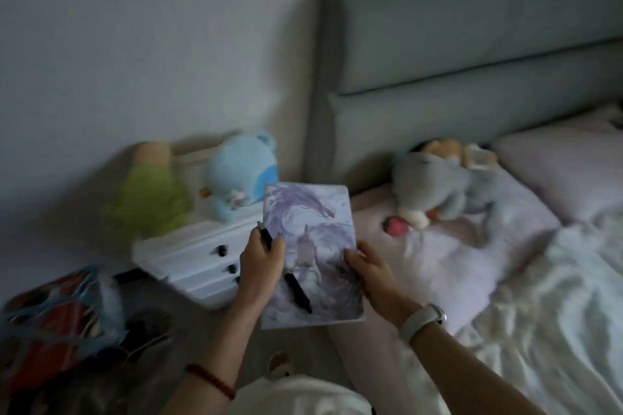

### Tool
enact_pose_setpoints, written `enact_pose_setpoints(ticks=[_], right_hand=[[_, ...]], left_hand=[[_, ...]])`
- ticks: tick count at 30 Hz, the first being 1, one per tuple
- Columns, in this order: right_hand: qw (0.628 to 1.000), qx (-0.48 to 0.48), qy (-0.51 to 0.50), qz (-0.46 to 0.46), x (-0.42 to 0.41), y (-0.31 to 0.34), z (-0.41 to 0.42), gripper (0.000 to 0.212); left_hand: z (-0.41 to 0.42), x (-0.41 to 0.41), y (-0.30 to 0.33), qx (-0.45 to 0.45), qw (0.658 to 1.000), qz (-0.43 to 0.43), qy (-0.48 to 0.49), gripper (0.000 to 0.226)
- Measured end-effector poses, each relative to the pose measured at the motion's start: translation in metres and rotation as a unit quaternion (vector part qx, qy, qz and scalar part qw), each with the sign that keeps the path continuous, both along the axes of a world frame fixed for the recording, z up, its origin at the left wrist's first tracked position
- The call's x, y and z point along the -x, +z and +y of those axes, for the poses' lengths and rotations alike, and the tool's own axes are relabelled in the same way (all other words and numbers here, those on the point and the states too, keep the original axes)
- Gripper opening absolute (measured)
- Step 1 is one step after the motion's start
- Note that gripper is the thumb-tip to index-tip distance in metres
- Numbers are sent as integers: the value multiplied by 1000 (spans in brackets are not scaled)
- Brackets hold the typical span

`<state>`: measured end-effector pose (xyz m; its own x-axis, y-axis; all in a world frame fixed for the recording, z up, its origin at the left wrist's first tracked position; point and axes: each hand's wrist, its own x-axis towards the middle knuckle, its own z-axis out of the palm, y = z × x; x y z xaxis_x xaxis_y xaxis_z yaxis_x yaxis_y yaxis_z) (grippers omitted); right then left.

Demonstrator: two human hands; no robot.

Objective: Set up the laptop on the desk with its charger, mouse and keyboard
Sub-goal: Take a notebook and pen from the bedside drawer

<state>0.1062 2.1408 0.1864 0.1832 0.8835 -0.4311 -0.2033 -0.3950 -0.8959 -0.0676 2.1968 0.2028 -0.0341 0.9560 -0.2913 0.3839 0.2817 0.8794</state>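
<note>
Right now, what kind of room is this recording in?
Most likely a bedroom: a bed with a grey padded headboard and pillows, a white nightstand beside it, and plush toys on both. No desk or laptop is in view.

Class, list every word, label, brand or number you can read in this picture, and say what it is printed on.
None can be read.
Book cover: purple swirling artwork only, blurred; no legible title.
Pen: any marking too small.
Wristband: no readable face.
Red and blue bag: blurred pattern, no legible text.
</note>
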Motion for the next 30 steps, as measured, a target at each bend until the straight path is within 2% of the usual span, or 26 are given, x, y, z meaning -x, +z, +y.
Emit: enact_pose_setpoints(ticks=[1,4,7,10,13,16,19,22,25,30], right_hand=[[999,-9,-38,-1,-21,7,-22,12],[989,-30,-145,-17,-79,22,-99,12],[963,-42,-262,-44,-126,37,-202,14],[927,-37,-370,-53,-157,42,-325,10],[867,-25,-491,-86,-174,41,-457,8],[795,21,-589,-140,-178,44,-568,7],[711,74,-678,-174,-172,44,-672,8],[605,112,-767,-182,-157,40,-774,8],[517,148,-823,-183,-147,36,-868,13],[384,208,-881,-183,-154,34,-1032,17]], left_hand=[[-11,-26,5,-19,999,6,-33,10],[-57,-102,20,-70,991,11,-114,30],[-129,-171,33,-94,976,3,-199,30],[-216,-231,36,-103,942,2,-319,36],[-313,-289,38,-138,886,28,-442,34],[-407,-338,39,-173,814,26,-554,40],[-509,-379,36,-180,727,7,-662,44],[-622,-409,30,-181,623,-20,-760,48],[-731,-437,23,-176,531,-29,-828,55],[-923,-488,18,-202,403,-86,-888,56]])
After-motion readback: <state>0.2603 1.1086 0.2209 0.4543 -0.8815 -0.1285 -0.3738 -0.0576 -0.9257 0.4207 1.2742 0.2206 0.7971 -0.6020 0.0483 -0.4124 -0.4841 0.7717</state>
